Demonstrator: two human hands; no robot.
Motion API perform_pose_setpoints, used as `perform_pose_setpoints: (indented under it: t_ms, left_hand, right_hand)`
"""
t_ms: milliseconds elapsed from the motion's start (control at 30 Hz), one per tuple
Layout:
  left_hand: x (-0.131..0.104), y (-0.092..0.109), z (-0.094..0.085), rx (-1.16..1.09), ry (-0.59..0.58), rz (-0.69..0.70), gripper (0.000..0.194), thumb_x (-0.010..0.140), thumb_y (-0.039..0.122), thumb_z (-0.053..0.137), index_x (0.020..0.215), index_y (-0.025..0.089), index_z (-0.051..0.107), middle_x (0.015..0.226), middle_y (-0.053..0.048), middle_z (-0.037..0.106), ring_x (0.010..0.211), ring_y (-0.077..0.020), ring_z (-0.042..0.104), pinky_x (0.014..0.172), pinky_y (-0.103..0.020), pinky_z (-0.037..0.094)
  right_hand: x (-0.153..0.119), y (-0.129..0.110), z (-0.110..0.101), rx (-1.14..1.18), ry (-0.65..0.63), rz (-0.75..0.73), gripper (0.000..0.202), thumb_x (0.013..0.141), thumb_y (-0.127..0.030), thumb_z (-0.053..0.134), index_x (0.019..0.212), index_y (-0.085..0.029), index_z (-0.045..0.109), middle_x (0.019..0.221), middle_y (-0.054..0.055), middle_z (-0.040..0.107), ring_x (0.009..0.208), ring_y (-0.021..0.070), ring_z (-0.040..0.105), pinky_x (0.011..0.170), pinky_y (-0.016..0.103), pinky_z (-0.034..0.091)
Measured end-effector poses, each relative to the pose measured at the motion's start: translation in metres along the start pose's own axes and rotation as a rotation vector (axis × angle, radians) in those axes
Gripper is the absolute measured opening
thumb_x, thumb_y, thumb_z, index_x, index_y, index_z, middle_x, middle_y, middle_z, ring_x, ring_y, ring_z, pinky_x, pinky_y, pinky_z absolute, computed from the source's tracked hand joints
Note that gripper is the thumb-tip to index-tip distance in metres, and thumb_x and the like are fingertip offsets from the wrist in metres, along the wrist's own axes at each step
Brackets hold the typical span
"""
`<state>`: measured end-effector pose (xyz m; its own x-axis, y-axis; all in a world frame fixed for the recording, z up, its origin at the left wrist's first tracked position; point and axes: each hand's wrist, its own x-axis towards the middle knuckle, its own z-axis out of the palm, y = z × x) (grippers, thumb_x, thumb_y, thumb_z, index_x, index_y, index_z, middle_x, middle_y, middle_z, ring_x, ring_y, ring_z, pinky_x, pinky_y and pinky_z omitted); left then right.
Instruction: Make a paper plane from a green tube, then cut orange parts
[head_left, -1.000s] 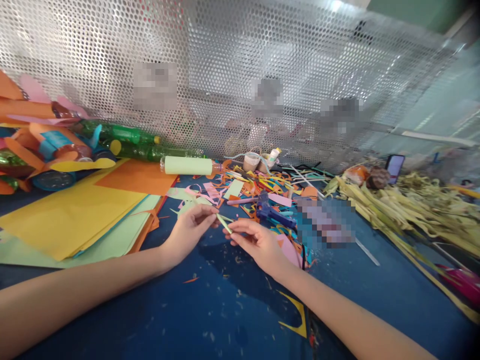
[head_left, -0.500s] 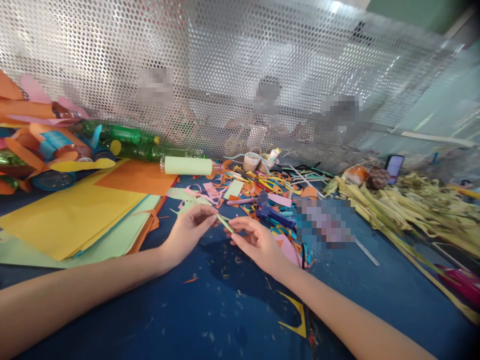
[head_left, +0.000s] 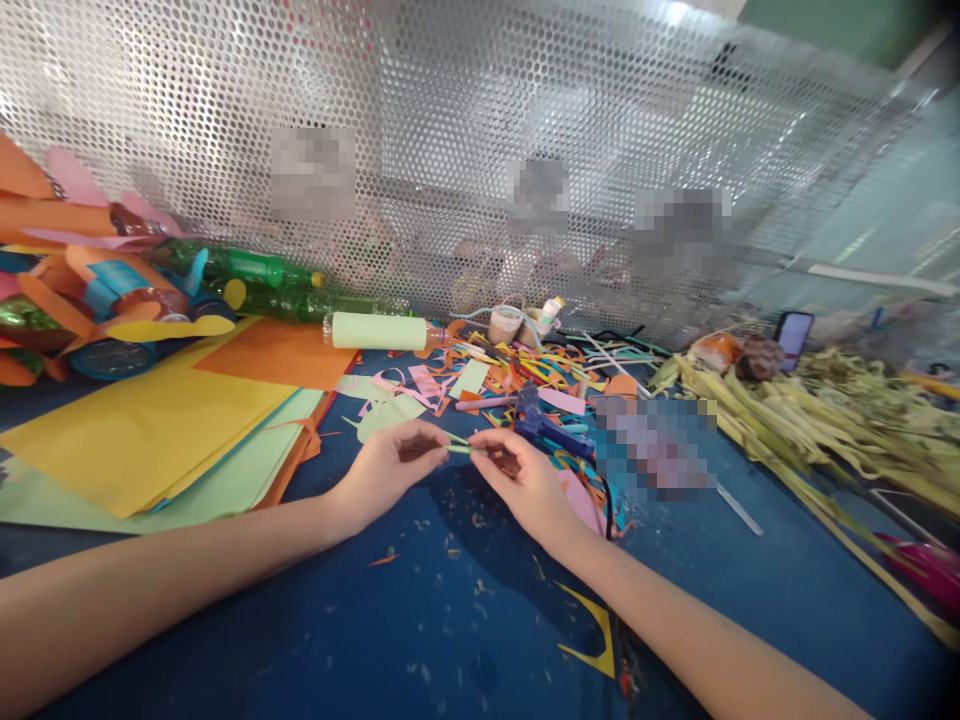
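Between the left hand and the right hand, raised over the blue worktop, is a narrow pale green paper strip, its long axis running roughly level from side to side across the wearer's front. It lies to the right of the left fingertips and to the left of the right ones, so neither hand is clearly nearer: each pinches an end, and only a short length shows in the gap. The left thumb and forefinger are closed together on its left end; the right thumb and fingertips are closed on the other, with the remaining fingers loosely curled. A second thin green edge slants just above the first; whether that is a fold or a separate piece, I cannot tell. Beyond the left hand lies a flat pale green scrap, apart from the strip, while a blue glue gun rests beyond the right hand, to the right of the strip. Nearer the wearer, below the right forearm's line, sits a curved yellow offcut.
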<state>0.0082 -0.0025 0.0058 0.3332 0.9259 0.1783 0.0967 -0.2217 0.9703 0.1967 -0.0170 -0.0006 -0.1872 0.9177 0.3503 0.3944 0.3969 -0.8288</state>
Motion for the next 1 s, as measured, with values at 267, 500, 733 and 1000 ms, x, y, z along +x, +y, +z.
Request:
perform_pose_setpoints:
  t_ms: [267,500,733,1000]
  left_hand:
    - [0.001,-0.003,-0.001,0.054,-0.033,0.012,0.007,0.076,0.022,0.056,0.082,0.017,0.056,0.08,-0.001,0.06,0.078,-0.0141,0.059,0.078,-0.03,0.047]
    - [-0.001,0.002,-0.003,0.009,0.256,0.13,0.014,0.087,0.026,0.041,0.093,0.019,0.051,0.086,-0.002,0.053,0.079,-0.0134,0.053,0.077,-0.028,0.045]
    - [0.018,0.021,-0.028,0.03,0.424,0.2,0.025,0.089,0.031,0.033,0.095,0.019,0.054,0.093,-0.004,0.058,0.085,-0.016,0.054,0.076,-0.027,0.044]
    - [0.053,0.017,-0.085,0.868,0.102,0.126,0.022,0.076,0.037,0.05,0.077,0.019,0.062,0.083,-0.006,0.065,0.082,-0.0229,0.058,0.073,-0.03,0.042]
  right_hand:
    - [-0.001,-0.005,0.002,-0.229,-0.039,-0.109,0.011,0.082,-0.019,0.052,0.087,-0.023,0.061,0.086,0.003,0.062,0.075,0.0159,0.06,0.07,0.029,0.05]
    - [-0.002,-0.003,0.001,-0.382,-0.014,-0.163,0.012,0.083,-0.016,0.051,0.086,-0.023,0.06,0.097,0.006,0.06,0.095,0.0201,0.058,0.084,0.037,0.047]
    - [0.002,-0.004,0.004,-0.453,-0.228,-0.244,0.015,0.086,-0.012,0.044,0.088,-0.023,0.054,0.116,0.006,0.058,0.115,0.0195,0.049,0.098,0.044,0.037]
    - [0.0,-0.003,0.005,-0.496,-0.136,-0.268,0.014,0.083,-0.011,0.048,0.087,-0.022,0.056,0.092,0.006,0.061,0.089,0.0205,0.057,0.08,0.038,0.048]
